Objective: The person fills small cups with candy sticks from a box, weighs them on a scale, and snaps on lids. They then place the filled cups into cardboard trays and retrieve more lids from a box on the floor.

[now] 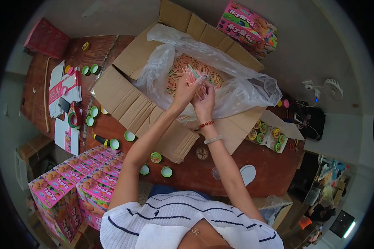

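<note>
- Sticks, thin and pink, orange and green, lie loose in a heap [179, 65] inside a large open cardboard box [131, 114] at the middle of the tabletop [187, 181]; clear plastic liner [156, 66] spreads over its edges.
- Bunch of sticks [193, 74], pale green and pink, is held just above the heap, between both hands.
- Left hand [188, 88]: grip closed around the bunch, fingers bent.
- Right hand [205, 99]: grip closed on the lower part of the same bunch, beside the left hand; exact finger contact is hard to make out. A red-brown beaded bracelet [206, 124] and a pale bangle [213, 139] circle this arm.
- Near side of the box: a green-rimmed cup [156, 157] with colourful contents, an empty-looking green cup [166, 171], a round clear container [202, 153] and, to the right, a white oval piece [248, 174].
- Right side: an open white carton [271, 146] carrying small round tubs.
- Left side: a yellow-and-black tool [100, 140] touching or just beside another green cup [114, 144], a roll of tape [74, 119], and flat pink-and-white cartons [66, 93].
- Near left: a stack of pink printed boxes [54, 189].
- Far right: more pink printed packs [245, 27].
- Far left: a red box [47, 39].
</note>
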`<control>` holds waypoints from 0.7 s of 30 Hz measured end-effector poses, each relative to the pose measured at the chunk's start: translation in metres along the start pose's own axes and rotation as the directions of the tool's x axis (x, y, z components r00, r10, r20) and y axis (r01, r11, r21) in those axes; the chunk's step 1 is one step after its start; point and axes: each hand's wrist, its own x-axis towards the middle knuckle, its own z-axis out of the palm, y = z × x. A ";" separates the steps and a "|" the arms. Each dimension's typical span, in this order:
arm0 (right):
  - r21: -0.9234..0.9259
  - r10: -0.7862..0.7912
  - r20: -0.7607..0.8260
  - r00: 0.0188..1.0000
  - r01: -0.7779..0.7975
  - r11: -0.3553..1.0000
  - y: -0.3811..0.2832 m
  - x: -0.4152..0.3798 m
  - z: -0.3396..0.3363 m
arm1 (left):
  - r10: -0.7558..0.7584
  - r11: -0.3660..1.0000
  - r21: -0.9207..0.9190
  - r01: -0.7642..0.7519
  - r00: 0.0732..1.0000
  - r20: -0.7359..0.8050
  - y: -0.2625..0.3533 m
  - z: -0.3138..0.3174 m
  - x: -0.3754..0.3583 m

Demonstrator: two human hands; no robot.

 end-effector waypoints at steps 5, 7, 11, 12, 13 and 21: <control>0.141 0.010 0.006 1.000 -0.010 0.990 -0.019 -0.003 -0.003 | 0.104 0.980 -0.170 -0.104 0.995 -0.012 0.012 0.006 -0.001; 0.210 0.017 0.006 1.000 -0.018 0.977 -0.022 0.002 -0.005 | 0.198 0.980 0.008 -0.198 0.980 0.001 0.001 0.000 0.013; 0.173 0.164 0.073 0.984 -0.175 0.969 -0.015 0.017 -0.004 | 0.243 0.944 0.221 -0.243 0.970 0.029 -0.012 -0.007 0.027; 0.116 0.183 0.115 0.976 -0.197 0.974 -0.013 0.022 -0.002 | 0.179 0.946 0.256 -0.196 0.980 0.087 -0.012 -0.011 0.022; 0.058 0.217 0.150 0.965 -0.227 0.972 -0.010 0.023 0.000 | 0.114 0.922 0.355 -0.157 0.984 0.139 -0.031 -0.022 0.030; -0.373 -0.059 0.231 0.971 0.145 0.916 -0.028 0.059 -0.009 | 0.111 0.810 0.561 -0.173 0.983 0.143 0.014 -0.031 0.009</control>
